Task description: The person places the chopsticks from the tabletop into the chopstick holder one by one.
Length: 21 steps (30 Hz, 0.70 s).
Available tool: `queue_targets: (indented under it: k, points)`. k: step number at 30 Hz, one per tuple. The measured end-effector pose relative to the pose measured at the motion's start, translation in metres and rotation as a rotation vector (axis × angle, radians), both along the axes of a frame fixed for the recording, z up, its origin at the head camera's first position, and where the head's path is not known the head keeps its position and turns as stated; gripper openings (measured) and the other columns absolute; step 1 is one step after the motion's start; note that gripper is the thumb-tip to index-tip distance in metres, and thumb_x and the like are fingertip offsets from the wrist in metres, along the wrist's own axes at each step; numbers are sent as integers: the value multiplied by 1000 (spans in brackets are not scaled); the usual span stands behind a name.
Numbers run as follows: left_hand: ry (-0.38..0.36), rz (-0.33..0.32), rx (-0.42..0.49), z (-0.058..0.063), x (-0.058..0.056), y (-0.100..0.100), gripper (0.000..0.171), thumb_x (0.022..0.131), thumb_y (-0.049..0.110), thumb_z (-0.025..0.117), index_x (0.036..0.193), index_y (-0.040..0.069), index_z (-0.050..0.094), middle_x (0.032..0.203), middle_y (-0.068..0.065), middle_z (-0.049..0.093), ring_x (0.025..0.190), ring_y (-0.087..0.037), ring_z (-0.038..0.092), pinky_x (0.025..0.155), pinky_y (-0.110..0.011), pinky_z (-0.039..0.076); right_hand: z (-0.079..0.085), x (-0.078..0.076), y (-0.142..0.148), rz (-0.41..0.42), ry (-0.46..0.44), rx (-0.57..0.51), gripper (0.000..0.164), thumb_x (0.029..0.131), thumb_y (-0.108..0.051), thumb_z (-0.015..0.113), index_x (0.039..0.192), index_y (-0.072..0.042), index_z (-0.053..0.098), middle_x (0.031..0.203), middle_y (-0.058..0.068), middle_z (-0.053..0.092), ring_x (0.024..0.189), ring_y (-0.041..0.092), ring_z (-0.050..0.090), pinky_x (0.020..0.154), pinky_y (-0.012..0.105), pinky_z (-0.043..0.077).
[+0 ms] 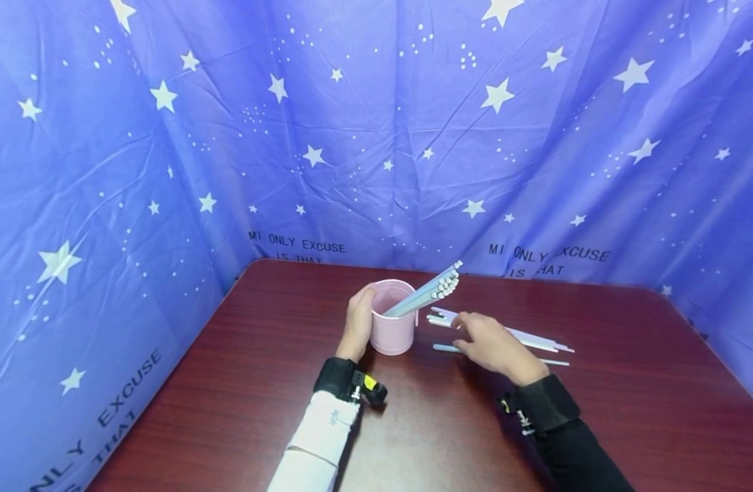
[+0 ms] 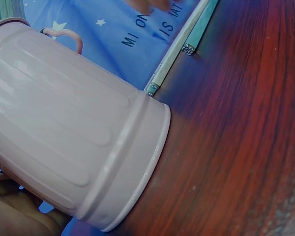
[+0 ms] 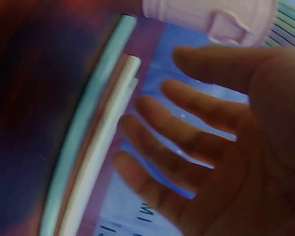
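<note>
A pale pink bucket (image 1: 391,335) with small side handles stands on the table. My left hand (image 1: 358,321) grips it from its left side, near the rim; in the left wrist view, the bucket's ribbed wall (image 2: 64,113) hides most of that hand. A bundle of long, thin, pale blue-green sticks (image 1: 422,294) leans out over the bucket's right rim. To the right, my right hand (image 1: 490,345) hovers over several loose sticks (image 1: 536,339), white and blue-green. In the right wrist view its fingers (image 3: 182,132) are spread and slightly bent, holding nothing, beside a blue-green stick (image 3: 83,113).
The dark red wooden table (image 1: 229,396) has rounded far corners. A blue curtain (image 1: 364,123) with white stars and printed words hangs behind it and along both sides. Each wrist wears a black strap (image 1: 336,378) with a small camera.
</note>
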<state>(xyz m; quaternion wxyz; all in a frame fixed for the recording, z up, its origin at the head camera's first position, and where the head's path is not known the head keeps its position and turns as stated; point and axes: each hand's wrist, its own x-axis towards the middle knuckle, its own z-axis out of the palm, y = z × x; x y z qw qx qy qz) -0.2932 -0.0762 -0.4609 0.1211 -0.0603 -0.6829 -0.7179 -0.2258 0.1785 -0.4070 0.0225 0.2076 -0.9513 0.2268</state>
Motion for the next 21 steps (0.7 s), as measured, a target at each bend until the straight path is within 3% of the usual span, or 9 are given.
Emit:
queue_targets:
  k: [6, 7, 10, 21]
  points:
    - [14, -2, -11, 1, -1, 0, 42, 109, 25, 48, 128, 0, 76, 129, -18, 77, 125, -30, 69, 115, -46, 53, -14, -1, -4, 44, -12, 72, 19, 88, -5, 81, 105, -3, 74, 96, 7, 74, 95, 26, 70, 91, 48, 61]
    - [-22, 5, -19, 12, 8, 2, 42, 109, 21, 47, 129, -2, 75, 130, -21, 75, 127, -33, 68, 117, -48, 51, -14, -1, -4, 40, -10, 82, 18, 87, -5, 82, 103, -3, 74, 93, 6, 74, 93, 25, 69, 89, 47, 61]
    - [-38, 10, -17, 14, 10, 3, 41, 109, 19, 46, 130, -3, 74, 132, -21, 75, 130, -33, 66, 118, -48, 50, -15, 0, -4, 21, -36, 92, 15, 86, -3, 82, 98, -5, 73, 86, 2, 70, 86, 20, 66, 82, 42, 60]
    - [-20, 10, -26, 9, 8, 1, 44, 109, 24, 46, 131, -3, 73, 133, -20, 74, 130, -33, 66, 118, -48, 50, -16, 2, -5, 14, -80, 110, 15, 87, -1, 79, 97, -8, 71, 79, -3, 67, 77, 14, 62, 73, 36, 57]
